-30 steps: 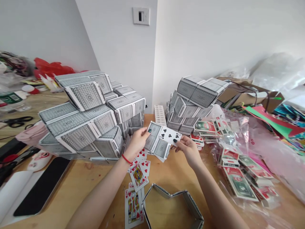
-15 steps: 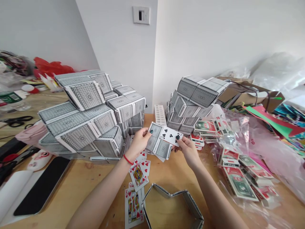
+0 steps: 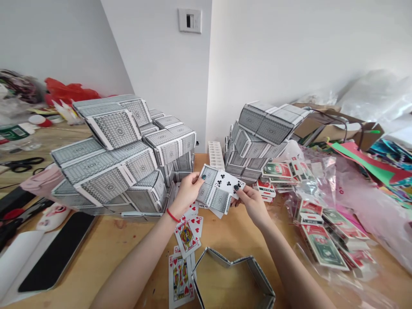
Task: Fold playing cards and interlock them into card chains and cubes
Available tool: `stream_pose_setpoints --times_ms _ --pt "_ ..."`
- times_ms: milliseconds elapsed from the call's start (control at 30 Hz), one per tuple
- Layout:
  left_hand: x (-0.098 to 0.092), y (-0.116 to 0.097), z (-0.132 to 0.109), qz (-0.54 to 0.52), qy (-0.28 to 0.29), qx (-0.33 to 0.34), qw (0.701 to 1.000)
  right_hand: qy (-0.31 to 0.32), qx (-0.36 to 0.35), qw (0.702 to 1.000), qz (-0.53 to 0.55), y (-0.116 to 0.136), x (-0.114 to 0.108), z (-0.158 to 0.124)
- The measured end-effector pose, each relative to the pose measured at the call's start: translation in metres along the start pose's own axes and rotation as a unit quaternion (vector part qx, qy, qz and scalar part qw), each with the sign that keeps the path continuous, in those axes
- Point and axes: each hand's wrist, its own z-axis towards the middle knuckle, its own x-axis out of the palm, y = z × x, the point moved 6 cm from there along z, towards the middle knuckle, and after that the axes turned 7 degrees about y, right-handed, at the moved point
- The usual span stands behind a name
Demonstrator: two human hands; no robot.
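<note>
My left hand [image 3: 190, 188] pinches the left edge of a patterned grey-backed playing card [image 3: 208, 182], its thumb on top. Between thumb and fingers my right hand [image 3: 251, 201] grips the right end of a five of clubs [image 3: 227, 179], which lies face up against the grey-backed card. Another grey-backed card [image 3: 220, 200] sits below it, partly overlapped. Below my left wrist are loose face-up cards, among them a jack of hearts [image 3: 186, 236] and a king of hearts [image 3: 179, 277]. An angular frame made of folded cards [image 3: 230, 262] stands nearest me, between my forearms.
Stacked blocks covered in cards rise at left [image 3: 111, 169] and right [image 3: 264, 124]. Green and red card boxes [image 3: 323, 246] lie among clear plastic at right. A black phone [image 3: 58, 253], scissors [image 3: 24, 164] and a water bottle [image 3: 16, 131] are at left.
My right hand has moved slightly left, sliding the five of clubs further toward the grey-backed card. My left hand stays nearly still.
</note>
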Motion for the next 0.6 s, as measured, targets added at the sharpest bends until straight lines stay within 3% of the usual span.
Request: stream_pose_setpoints --times_ms 233,433,600 --pt "0.002 -0.006 -0.001 0.05 0.023 0.037 0.998 0.031 -0.001 0.999 -0.032 -0.001 0.0 0.001" --pt "0.005 -0.009 -0.001 0.066 0.038 0.051 0.996 0.018 -0.006 0.996 -0.082 -0.001 -0.006 0.0" --pt "0.011 -0.008 -0.004 0.106 0.049 0.049 0.992 -0.011 -0.003 0.999 -0.047 -0.002 -0.003 -0.001"
